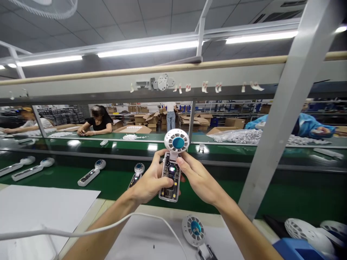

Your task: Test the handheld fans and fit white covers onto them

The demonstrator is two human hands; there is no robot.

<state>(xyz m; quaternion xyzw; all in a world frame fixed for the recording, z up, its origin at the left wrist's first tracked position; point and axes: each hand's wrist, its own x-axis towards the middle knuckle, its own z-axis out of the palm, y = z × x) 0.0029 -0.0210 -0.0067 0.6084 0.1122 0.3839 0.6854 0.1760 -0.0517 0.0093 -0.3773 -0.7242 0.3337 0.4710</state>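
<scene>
L hand (151, 180) + R hand (199, 177) pinching fan (172, 168), cable (146, 215) crossing L forearm (119, 207), post (281, 119) nr R forearm (235, 216)

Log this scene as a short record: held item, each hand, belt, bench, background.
held item: handheld fan, head up, circuit board showing, one light lit
left hand: left hand grips the body, thumb over the board
right hand: right hand holds near the neck
belt: green belt, four similar fans lying left of the hands
bench: another fan on a white surface, its lower end out of frame
background: person in a black top; cardboard boxes
</scene>
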